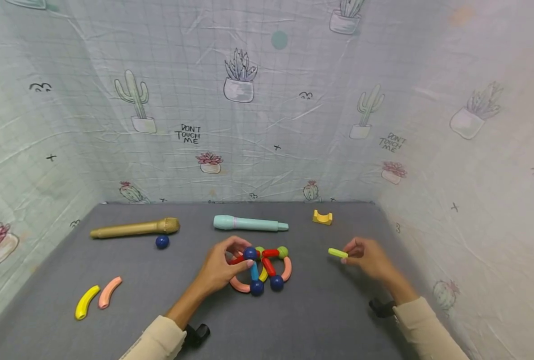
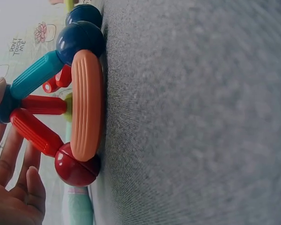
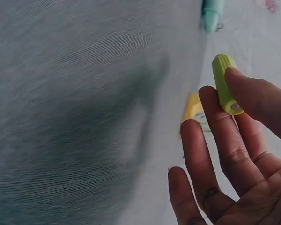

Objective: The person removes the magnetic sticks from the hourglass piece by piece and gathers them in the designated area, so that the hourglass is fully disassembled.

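Observation:
A structure of magnetic rods and balls stands on the table in the head view's middle, with curved salmon rods (image 2: 86, 105), red rods (image 2: 35, 131), a light blue rod (image 1: 254, 271) and balls at the joints. My left hand (image 1: 219, 264) holds the raised dark blue ball (image 1: 250, 253) at its top, the thumb against it. A dark red ball (image 2: 75, 164) shows low in the left wrist view. Off to the right, my right hand (image 1: 368, 257) pinches a short yellow-green magnetic rod (image 3: 224, 84) between thumb and fingers, above the table and apart from the structure.
Behind the structure lies a mint microphone (image 1: 249, 223), with a yellow notched block (image 1: 322, 217) to its right. At left are a gold microphone (image 1: 134, 229), a loose dark blue ball (image 1: 162, 242), a curved yellow rod (image 1: 86, 302) and a curved salmon rod (image 1: 109, 292). Printed cloth walls enclose the table.

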`<state>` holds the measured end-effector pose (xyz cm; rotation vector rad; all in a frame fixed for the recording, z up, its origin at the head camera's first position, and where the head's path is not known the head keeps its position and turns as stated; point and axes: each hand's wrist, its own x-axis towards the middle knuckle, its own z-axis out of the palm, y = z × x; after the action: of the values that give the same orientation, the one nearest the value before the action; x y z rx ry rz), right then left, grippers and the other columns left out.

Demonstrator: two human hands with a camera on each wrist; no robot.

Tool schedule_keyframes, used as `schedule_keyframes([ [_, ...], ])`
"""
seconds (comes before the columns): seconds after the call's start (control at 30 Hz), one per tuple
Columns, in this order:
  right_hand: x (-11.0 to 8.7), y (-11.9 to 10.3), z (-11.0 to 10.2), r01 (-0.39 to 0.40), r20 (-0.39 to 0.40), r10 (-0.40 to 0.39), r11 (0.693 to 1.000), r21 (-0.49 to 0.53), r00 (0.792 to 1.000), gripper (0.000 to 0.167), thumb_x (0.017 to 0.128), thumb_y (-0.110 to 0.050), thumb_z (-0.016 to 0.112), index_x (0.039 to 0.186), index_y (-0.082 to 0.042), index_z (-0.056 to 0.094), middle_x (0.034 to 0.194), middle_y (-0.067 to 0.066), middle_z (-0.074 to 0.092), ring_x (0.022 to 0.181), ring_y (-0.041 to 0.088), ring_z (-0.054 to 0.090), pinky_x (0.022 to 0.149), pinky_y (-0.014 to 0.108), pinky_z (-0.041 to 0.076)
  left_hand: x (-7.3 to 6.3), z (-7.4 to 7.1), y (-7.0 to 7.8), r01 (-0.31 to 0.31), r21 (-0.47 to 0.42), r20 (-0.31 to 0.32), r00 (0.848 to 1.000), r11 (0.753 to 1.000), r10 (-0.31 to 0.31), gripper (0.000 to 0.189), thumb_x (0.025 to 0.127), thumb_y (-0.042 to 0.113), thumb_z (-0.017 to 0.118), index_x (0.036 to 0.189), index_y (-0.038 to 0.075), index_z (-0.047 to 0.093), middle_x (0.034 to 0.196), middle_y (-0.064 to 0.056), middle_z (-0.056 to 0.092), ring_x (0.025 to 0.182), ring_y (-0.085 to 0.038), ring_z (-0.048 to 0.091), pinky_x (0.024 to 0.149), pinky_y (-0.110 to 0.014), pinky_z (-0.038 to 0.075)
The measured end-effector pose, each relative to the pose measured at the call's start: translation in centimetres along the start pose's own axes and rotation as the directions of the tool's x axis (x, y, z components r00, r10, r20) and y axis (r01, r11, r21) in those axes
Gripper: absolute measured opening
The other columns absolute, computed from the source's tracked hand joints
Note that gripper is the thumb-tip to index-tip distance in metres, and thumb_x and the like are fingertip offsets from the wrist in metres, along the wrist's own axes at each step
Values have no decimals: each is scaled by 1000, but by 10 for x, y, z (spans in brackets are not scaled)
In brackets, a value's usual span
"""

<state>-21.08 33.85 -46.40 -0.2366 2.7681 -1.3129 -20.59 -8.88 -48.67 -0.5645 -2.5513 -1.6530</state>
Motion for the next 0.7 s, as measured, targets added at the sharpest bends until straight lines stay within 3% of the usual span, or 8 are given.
schedule_keyframes([
  [0.27,-4,22,0,-78,-10,78,996,-52,997,25,86,-6,87,100,0,68,101,15,79,92,21,72,73,31,53,-3,-1,1,28,21,-27,999,999,-27,40,86,26,91,119,22,69,105,0,70,92,-20,64,83,-40,57],
  [0.4,-5,30,-1,-77,-45,74,994,-74,996,25,84,-3,88,99,3,68,96,16,77,87,20,71,70,29,51,-4,-3,2,44,43,-29,999,998,-43,41,84,25,92,117,21,68,96,0,68,84,-20,62,75,-30,54],
  [0.57,-6,37,-4,-110,-107,95,983,-145,990,25,82,-2,88,99,1,70,93,14,76,82,18,68,68,28,50,-6,-7,2,36,80,-12,999,996,-35,40,84,27,92,116,21,69,89,0,64,76,-18,60,65,-23,49],
  [0.7,-9,33,-5,-103,-131,76,971,-217,989,30,82,-4,89,105,2,72,100,18,77,89,26,71,75,38,55,-7,-9,2,9,109,4,1000,994,-9,39,85,29,92,115,21,70,87,1,62,73,-17,60,64,-23,49],
])
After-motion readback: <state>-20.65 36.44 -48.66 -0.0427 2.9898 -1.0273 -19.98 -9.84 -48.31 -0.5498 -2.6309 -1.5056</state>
